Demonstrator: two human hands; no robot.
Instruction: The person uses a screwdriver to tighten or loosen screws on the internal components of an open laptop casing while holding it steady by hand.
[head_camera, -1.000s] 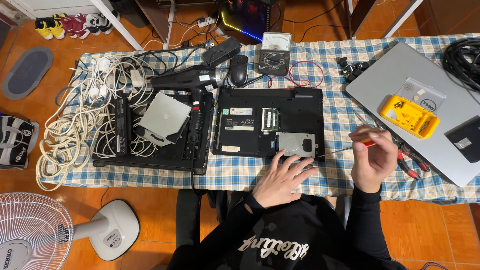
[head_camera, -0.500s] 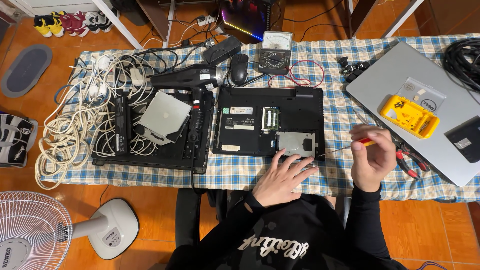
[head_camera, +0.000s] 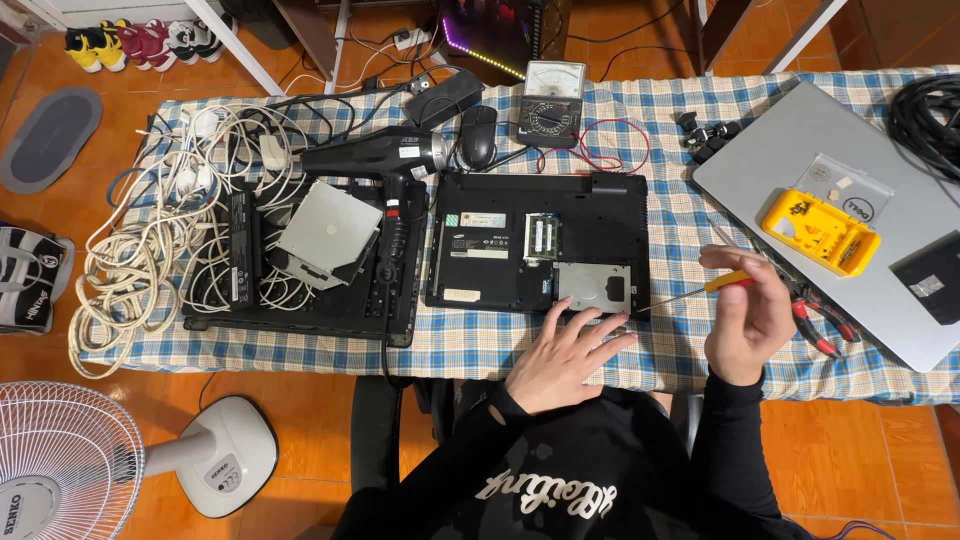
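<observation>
A black laptop (head_camera: 540, 240) lies upside down on the checked tablecloth (head_camera: 470, 340), its bottom covers off, with a silver hard drive (head_camera: 594, 286) showing at its near right corner. My left hand (head_camera: 566, 353) rests flat on the laptop's near edge, fingers spread just below the drive. My right hand (head_camera: 748, 312) holds a screwdriver (head_camera: 700, 289) with an orange handle. Its thin shaft points left at the laptop's right corner.
A second black laptop (head_camera: 300, 270) at left carries a silver optical drive (head_camera: 328, 234), a black hair dryer (head_camera: 385, 165) and tangled white cables (head_camera: 140, 250). A grey laptop (head_camera: 850, 200) with a yellow bit case (head_camera: 820, 232) sits right, red-handled pliers (head_camera: 818, 320) beside it. A multimeter (head_camera: 550, 100) and mouse (head_camera: 479, 135) lie behind. A white fan (head_camera: 60, 460) stands on the floor.
My right hand has shifted the screwdriver slightly, its tip now nearer the laptop's right corner. My left hand has stayed in place.
</observation>
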